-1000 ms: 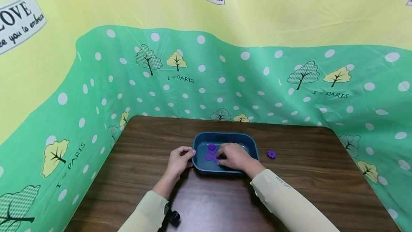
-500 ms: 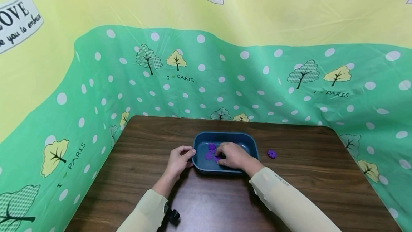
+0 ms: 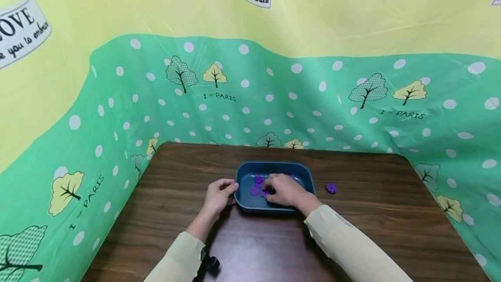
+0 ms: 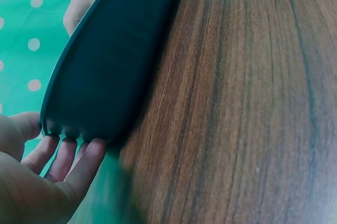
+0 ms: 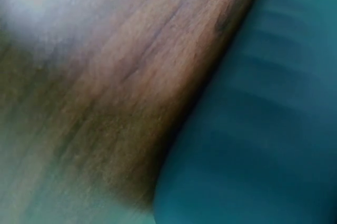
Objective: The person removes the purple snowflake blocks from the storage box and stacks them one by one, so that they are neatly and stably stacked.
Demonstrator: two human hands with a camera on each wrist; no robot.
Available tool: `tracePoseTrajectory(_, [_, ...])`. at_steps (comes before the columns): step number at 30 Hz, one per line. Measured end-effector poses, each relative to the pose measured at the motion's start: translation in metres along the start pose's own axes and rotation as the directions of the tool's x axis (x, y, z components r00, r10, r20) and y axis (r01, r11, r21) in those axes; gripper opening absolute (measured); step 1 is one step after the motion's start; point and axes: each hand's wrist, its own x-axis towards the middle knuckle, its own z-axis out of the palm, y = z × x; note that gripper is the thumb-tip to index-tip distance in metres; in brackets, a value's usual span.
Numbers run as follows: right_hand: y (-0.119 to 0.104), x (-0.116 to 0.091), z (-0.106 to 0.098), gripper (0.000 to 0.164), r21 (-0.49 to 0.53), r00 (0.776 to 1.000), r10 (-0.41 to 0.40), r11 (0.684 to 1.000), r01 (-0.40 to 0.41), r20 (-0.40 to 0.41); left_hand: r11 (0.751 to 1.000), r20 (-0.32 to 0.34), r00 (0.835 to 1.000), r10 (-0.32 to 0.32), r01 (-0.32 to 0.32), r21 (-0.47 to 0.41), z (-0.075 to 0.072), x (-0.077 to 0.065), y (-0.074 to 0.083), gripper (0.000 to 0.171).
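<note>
A dark blue rectangular tray (image 3: 250,203) stands on the table. My left hand (image 3: 217,195) holds its left end, with the thumb at the rim and the fingers against the outer wall, as the left wrist view shows on the tray (image 4: 105,71). My right hand (image 3: 287,189) reaches down inside the tray, fingers bent, over several purple flower-shaped pieces (image 3: 255,191). Purple shows beside its thumb and fingertips, but whether they pinch a piece is hidden. In the right wrist view only the tray's outer wall (image 5: 253,145) appears, without the hand.
One more purple flower-shaped piece (image 3: 331,188) lies on the brown wooden table (image 3: 372,212), right of the tray. A green and yellow printed cloth (image 3: 297,86) hangs behind and at the sides. A small black object (image 3: 212,263) is by the left sleeve.
Both hands stay almost where they were, with only slight movement of the right fingers among the purple pieces. The head view has shifted a little.
</note>
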Motion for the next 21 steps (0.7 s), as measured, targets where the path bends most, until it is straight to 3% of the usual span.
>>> tracePoseTrajectory(3, [0.003,-0.003,-0.002,0.027,0.025,1.0,-0.003,1.0,0.004,-0.02,1.0,0.005,1.0,0.007,-0.007,0.001,0.002,-0.009,0.011,0.036])
tracePoseTrajectory(6, [0.006,-0.006,-0.004,0.027,0.049,0.999,-0.014,0.999,0.016,-0.041,1.0,0.009,1.0,0.006,-0.006,-0.003,0.002,-0.01,0.012,0.037])
tracePoseTrajectory(10, [0.011,-0.009,-0.007,0.025,0.065,0.995,-0.039,0.997,0.045,-0.091,1.0,0.009,1.0,0.001,-0.001,-0.01,-0.001,0.0,-0.001,0.038])
tracePoseTrajectory(21, [0.019,-0.024,-0.023,0.024,0.092,0.984,-0.048,0.994,0.064,-0.174,1.0,0.003,1.0,0.003,-0.003,-0.005,-0.001,0.001,-0.004,0.036])
